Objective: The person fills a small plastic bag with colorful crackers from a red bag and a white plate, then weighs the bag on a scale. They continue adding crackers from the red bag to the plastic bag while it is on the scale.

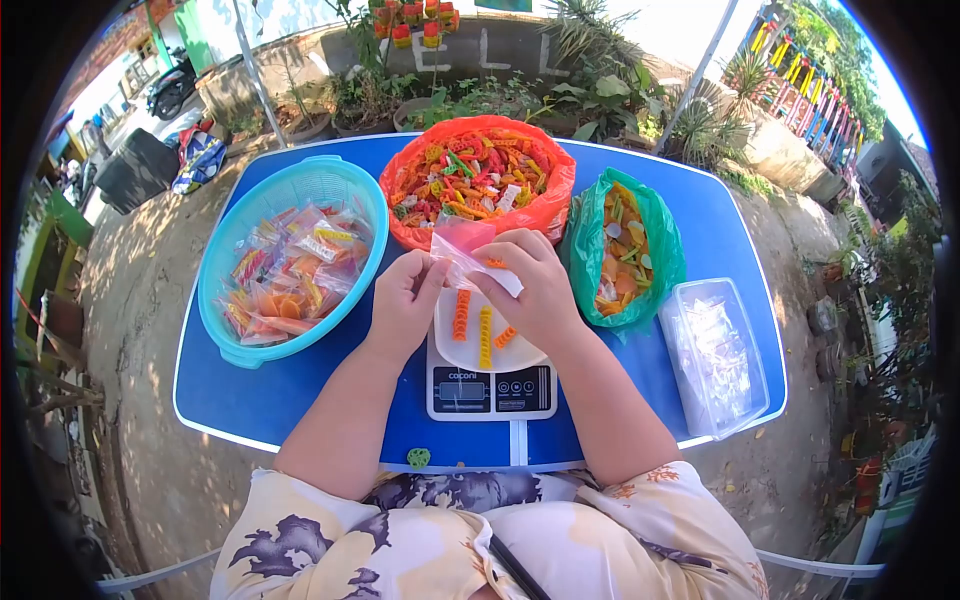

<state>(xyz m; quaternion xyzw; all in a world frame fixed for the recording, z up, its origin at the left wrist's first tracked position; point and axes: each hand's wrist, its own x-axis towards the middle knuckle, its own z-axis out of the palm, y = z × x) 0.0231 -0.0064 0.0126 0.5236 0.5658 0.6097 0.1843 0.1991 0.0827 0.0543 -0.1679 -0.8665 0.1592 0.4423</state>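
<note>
My left hand (405, 300) pinches one edge of a small clear plastic bag (462, 248) above the scale. On its other side my right hand (535, 285) is closed on the bag too, and a bit of orange snack shows beside its fingers. Below both hands a white plate (448, 343) rests on a digital kitchen scale (492, 392). On the plate lie an orange spiral snack (461, 316), a yellow ridged snack stick (485, 337) and another orange piece (506, 337). My hands hide the plate's far part.
A blue basin (213, 270) of filled packets stands left on the blue table (400, 425). Behind my hands is a red bag (560, 175) of colourful snacks. To the right are a green bag (665, 262) of snacks and a clear box (715, 355) of plastic bags. A green piece (419, 457) lies near the front edge.
</note>
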